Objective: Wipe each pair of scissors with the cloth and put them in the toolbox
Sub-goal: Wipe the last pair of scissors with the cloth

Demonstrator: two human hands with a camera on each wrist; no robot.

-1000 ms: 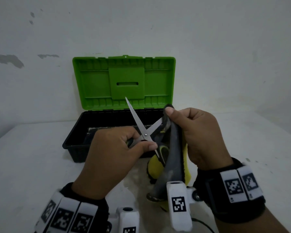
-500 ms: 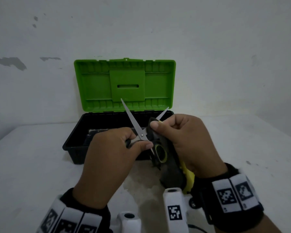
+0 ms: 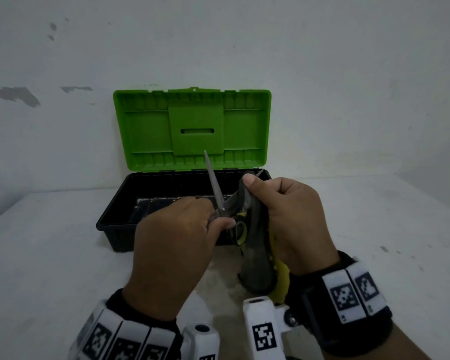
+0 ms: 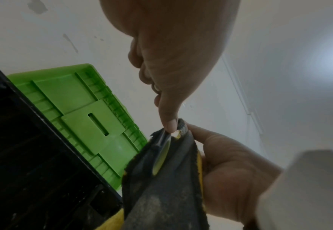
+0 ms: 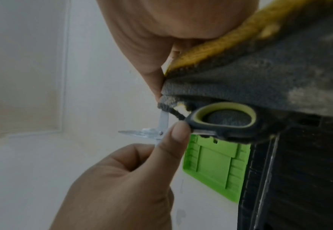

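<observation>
My left hand point(image 3: 216, 221) grips a pair of scissors point(image 3: 214, 181) by its black and lime handles, in front of the toolbox. The blades are spread: one points up, the other leans right. My right hand point(image 3: 255, 189) pinches a grey and yellow cloth point(image 3: 257, 258) folded round the right blade, with only that blade's tip showing past it. In the right wrist view the lime-lined handle loop point(image 5: 224, 118) lies against the cloth point(image 5: 260, 77), and the left thumb point(image 5: 178, 133) presses beside the pivot. The left wrist view shows the cloth point(image 4: 161, 191) hanging below both hands.
The black toolbox point(image 3: 115, 229) stands open on the white table point(image 3: 42, 255), its green lid point(image 3: 195, 126) upright against the wall. Dark items lie inside it, too dim to name. White camera mounts point(image 3: 263, 331) sit at my wrists.
My right hand slid the cloth down the right blade toward the pivot, then partway back up toward the tip. My left hand kept its hold on the handles.
</observation>
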